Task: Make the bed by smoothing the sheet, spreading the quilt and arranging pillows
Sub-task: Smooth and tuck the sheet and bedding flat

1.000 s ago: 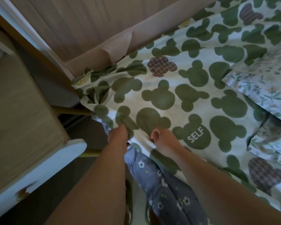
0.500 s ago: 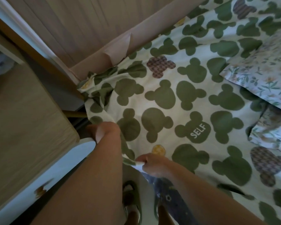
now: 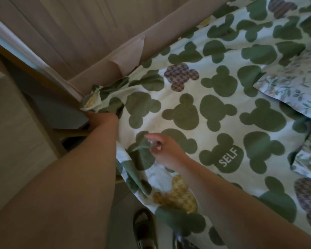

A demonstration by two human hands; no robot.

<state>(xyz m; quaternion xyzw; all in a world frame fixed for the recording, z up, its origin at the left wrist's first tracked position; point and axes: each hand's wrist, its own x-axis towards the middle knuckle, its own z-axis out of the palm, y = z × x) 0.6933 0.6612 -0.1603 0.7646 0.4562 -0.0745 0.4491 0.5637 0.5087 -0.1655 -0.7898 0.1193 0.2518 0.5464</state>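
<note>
The sheet, white with green mouse-head shapes, lies spread over the bed and fills most of the view; its far part is cut off at the top and right edges. The left hand is at the near-left corner of the bed, where the sheet is bunched against the beige bed frame. Its fingers are hidden behind the wrist and the cloth, so I cannot tell if it grasps something. The right hand is a little blurred; its fingers are curled and pinch a raised green fold of the sheet near the bed's edge. A floral pillow lies on the sheet at the right, only partly in view. Below it there is another floral cloth, cut off by the edge; what it is cannot be told. The wooden counter stands beside the bed at the left. On the dark floor below, a sandal shows partly.
</note>
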